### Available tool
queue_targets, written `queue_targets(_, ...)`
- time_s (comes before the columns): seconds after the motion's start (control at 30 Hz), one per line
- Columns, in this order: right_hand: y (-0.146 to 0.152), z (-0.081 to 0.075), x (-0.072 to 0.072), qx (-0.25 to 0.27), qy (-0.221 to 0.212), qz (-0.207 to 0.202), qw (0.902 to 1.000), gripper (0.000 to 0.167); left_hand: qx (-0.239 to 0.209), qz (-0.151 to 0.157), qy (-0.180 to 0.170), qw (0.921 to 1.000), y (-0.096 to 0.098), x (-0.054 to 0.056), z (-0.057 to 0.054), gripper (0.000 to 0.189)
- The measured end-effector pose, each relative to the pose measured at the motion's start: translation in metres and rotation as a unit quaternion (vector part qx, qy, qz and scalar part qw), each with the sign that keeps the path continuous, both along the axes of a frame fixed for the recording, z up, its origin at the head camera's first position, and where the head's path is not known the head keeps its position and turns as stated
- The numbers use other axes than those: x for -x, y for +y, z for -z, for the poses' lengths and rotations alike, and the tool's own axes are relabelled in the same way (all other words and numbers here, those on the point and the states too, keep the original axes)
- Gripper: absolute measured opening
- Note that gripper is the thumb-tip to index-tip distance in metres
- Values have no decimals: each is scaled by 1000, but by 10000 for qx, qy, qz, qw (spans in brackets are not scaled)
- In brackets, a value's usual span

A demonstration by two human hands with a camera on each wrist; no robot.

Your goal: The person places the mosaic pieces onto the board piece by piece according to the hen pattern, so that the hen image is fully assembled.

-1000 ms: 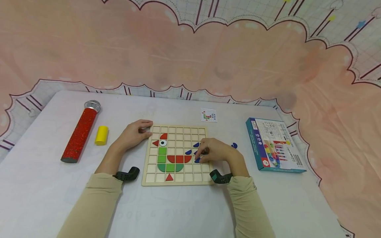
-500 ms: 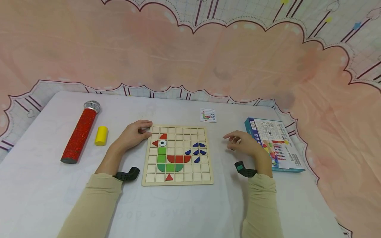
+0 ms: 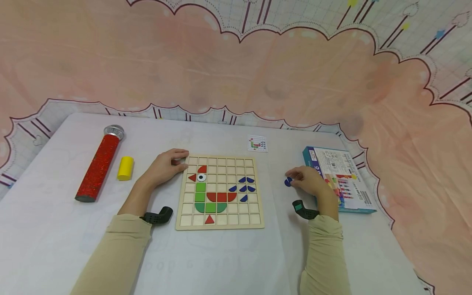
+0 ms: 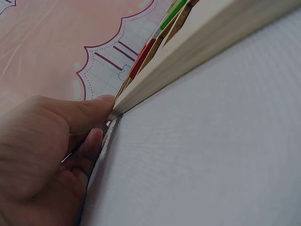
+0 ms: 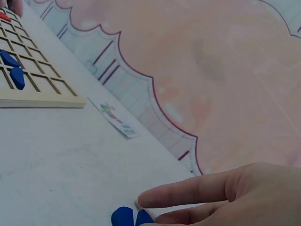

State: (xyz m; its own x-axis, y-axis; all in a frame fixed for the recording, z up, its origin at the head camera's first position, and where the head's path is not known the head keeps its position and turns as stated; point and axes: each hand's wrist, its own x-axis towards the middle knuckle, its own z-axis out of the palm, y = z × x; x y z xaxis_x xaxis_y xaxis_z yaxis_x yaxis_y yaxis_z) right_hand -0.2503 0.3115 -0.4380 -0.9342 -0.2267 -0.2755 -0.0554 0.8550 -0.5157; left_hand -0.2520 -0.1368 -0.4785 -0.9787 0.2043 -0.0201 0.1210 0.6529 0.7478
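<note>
A wooden grid board lies on the white table, bearing red, green and blue pieces and a round eye piece. My left hand holds the board's far left corner, its thumb against the edge. To the right of the board, my right hand has its fingers and thumb at two dark blue pieces on the table. It pinches the nearer blue piece; the hand covers part of it. Several blue pieces sit in the board's right cells.
A small picture card lies behind the board. At the right is a flat box, close to my right hand. A red microphone and a yellow cylinder lie to the left.
My right hand has let go of a blue piece on the board, moved right, then lowered to the two loose blue pieces. The left hand stays at the corner.
</note>
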Motion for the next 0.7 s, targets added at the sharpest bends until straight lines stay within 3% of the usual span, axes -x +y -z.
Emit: queue_targets(0.7,-7,3,6,-68,123,408,9991,13,25,-37,-25,10000,0,0,-1,49)
